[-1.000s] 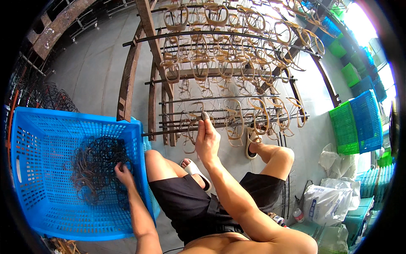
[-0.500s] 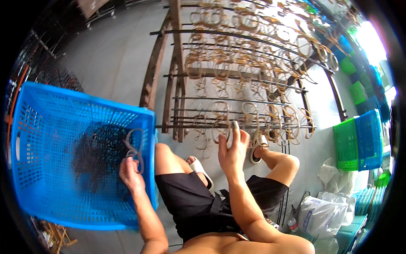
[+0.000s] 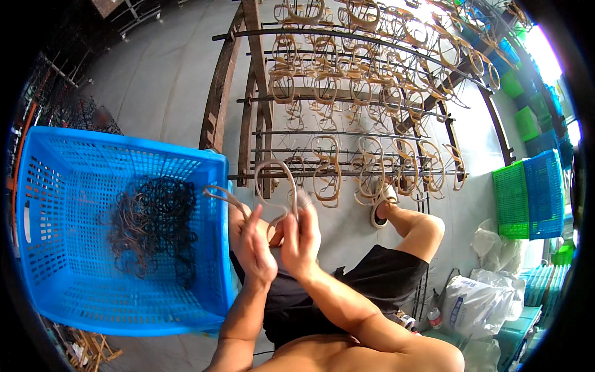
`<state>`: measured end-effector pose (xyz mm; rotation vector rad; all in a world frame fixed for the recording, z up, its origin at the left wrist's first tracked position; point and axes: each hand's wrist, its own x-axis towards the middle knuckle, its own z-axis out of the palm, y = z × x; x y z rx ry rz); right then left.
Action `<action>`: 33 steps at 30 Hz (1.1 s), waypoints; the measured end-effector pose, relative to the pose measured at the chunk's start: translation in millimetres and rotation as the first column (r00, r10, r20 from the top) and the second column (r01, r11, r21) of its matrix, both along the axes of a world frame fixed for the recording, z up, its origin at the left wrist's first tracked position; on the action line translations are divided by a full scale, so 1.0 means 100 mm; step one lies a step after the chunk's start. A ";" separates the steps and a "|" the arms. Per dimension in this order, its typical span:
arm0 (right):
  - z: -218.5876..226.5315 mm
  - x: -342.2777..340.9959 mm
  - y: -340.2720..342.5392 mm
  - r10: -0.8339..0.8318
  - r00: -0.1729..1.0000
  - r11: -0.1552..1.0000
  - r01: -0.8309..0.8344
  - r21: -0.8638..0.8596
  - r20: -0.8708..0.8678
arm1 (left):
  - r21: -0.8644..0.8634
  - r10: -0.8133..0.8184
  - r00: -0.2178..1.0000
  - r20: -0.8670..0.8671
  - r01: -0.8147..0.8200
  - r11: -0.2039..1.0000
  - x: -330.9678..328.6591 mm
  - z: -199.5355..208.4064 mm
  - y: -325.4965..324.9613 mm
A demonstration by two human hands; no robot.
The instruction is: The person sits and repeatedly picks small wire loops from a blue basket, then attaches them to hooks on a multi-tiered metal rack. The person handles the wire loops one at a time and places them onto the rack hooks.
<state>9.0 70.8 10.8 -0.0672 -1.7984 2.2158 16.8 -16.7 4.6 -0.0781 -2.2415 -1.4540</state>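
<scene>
Both my hands are together above my lap, in front of the wooden rack. A pale tan, bendy strip formed into loops rises from between them. One narrow end points left towards the basket, and a larger rounded loop stands above my fingers. My left hand has its fingers closed against the lower left part of the strip. My right hand pinches it at the right side, with a greyish cover on one fingertip. The exact finger contact is partly hidden.
At my left stands a blue plastic basket with a tangle of dark loops. Ahead, a wooden rack with dark rods carries many tan loops. Green and blue baskets and white plastic bags sit at the right.
My left hand has come out of the blue basket with the pale looped strip, moving right. My right hand has moved left and down from the rack to meet it.
</scene>
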 end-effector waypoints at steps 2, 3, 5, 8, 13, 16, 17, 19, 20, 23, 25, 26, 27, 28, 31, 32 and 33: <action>-0.05 -0.25 0.05 -0.128 0.991 0.991 0.129 -0.021 0.034 | -0.124 0.097 0.994 0.040 -0.091 0.988 -0.25 -0.02 0.00; -0.11 -0.36 0.08 -0.175 0.984 0.984 0.177 -0.033 0.039 | -0.144 0.105 0.993 0.047 -0.097 0.985 -0.35 -0.01 0.00; -0.18 -0.54 0.07 -0.255 0.963 0.952 0.266 -0.153 0.088 | -0.252 0.135 0.991 0.001 -0.130 0.959 -0.56 -0.09 -0.01; -0.43 -0.75 -0.01 -0.395 0.914 0.918 0.396 0.013 0.092 | -0.317 0.067 0.997 0.032 -0.053 0.947 -0.79 -0.06 0.06; -0.39 -0.82 -0.08 -0.481 0.855 0.873 0.448 0.191 0.192 | -0.202 0.009 0.985 0.171 0.027 0.979 -0.93 -0.09 0.07; -0.44 -0.85 -0.06 -0.461 0.863 0.886 0.439 0.147 0.207 | -0.154 0.006 0.993 0.117 0.012 0.988 -0.98 -0.13 0.09; -0.42 -0.85 -0.06 -0.445 0.871 0.895 0.431 0.113 0.208 | -0.157 0.005 0.996 0.086 0.008 0.988 -0.98 -0.13 0.10; -0.39 -0.85 -0.06 -0.413 0.887 0.909 0.414 0.043 0.208 | -0.167 0.003 0.999 0.053 0.006 0.986 -0.98 -0.13 0.11; -0.38 -0.86 -0.06 -0.408 0.891 0.912 0.410 0.034 0.198 | -0.175 0.002 0.999 0.051 0.007 0.985 -0.98 -0.13 0.10; -0.41 -0.87 -0.07 -0.392 0.905 0.918 0.397 0.007 0.167 | -0.137 -0.015 0.998 0.061 0.023 0.990 -0.96 -0.16 0.09; -0.48 -0.85 -0.06 -0.331 0.923 0.943 0.333 0.026 0.196 | -0.071 -0.041 0.997 0.059 0.045 0.996 -0.96 -0.18 0.06; -0.47 -0.84 -0.06 -0.299 0.930 0.954 0.298 0.036 0.213 | -0.008 -0.058 0.992 0.110 0.060 0.998 -0.96 -0.19 0.03; -0.44 -0.82 -0.09 -0.333 0.926 0.943 0.329 0.056 0.179 | 0.057 -0.079 0.984 0.159 0.071 0.996 -0.95 -0.21 0.00; -0.45 -0.81 -0.10 -0.335 0.927 0.942 0.327 0.074 0.167 | 0.122 -0.102 0.973 0.206 0.078 0.989 -0.96 -0.23 -0.02; -0.47 -0.78 -0.13 -0.398 0.911 0.915 0.385 0.120 0.111 | 0.123 -0.135 0.972 0.193 0.113 0.986 -0.94 -0.23 -0.01; -0.49 -0.75 -0.11 -0.382 0.906 0.924 0.367 0.110 0.182 | 0.089 -0.140 0.965 0.221 0.123 0.988 -0.94 -0.20 0.00; -0.55 -0.75 -0.14 -0.410 0.893 0.912 0.400 0.093 0.184 | 0.103 -0.139 0.954 0.266 0.115 0.988 -0.93 -0.18 0.01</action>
